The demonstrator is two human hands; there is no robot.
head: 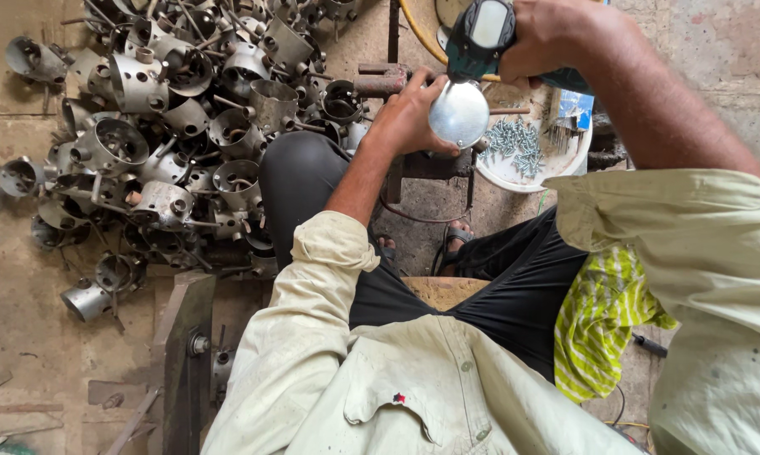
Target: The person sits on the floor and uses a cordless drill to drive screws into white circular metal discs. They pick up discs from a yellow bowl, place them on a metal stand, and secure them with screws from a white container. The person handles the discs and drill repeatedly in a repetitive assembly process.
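Top centre of frame: left hand point(409, 114) closed around the edge of a shiny metal disc point(459, 113); right hand point(548, 38) wrapped tight on a drill point(479, 35) above it. Disc looks light, stiff, slick, likely sharp-edged; hold by rim. Screws point(514, 141) in bowl point(523, 175) alongside.

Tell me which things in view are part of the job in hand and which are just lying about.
In use:
left hand steadying the round metal disc
right hand gripping the cordless drill
white dish of screws

Lying about:
heap of metal housings
green striped cloth
steel bar
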